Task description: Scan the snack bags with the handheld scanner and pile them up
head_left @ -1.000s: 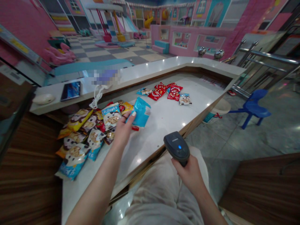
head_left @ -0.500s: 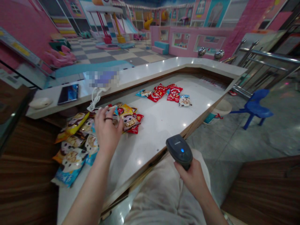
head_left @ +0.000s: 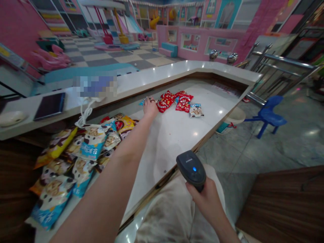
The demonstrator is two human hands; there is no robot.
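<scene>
My left hand (head_left: 150, 108) is stretched across the white counter with its fingers bent down over a small blue snack bag (head_left: 142, 102), which they mostly hide. Just to the right of it lie shiny red snack bags (head_left: 165, 102) and a white-and-blue one (head_left: 196, 110). Low over my lap, my right hand (head_left: 206, 194) is wrapped around the handle of a dark barcode scanner (head_left: 191, 167), whose blue light is on. Beneath my left forearm a heap of larger snack bags (head_left: 92, 141), blue, yellow and brown, covers the counter's left end.
A raised white ledge (head_left: 152, 75) runs along the back, bearing a tablet-like dark device (head_left: 50, 105), a white cable (head_left: 84, 113) and a pale rounded object (head_left: 13, 117). On the floor to the right stand a bucket (head_left: 231, 121) and a blue child's chair (head_left: 270, 114).
My left hand has moved from the left heap to the right, onto the small blue bag. A blue-and-white bag now lies on top of the heap. The scanner stays in my right hand.
</scene>
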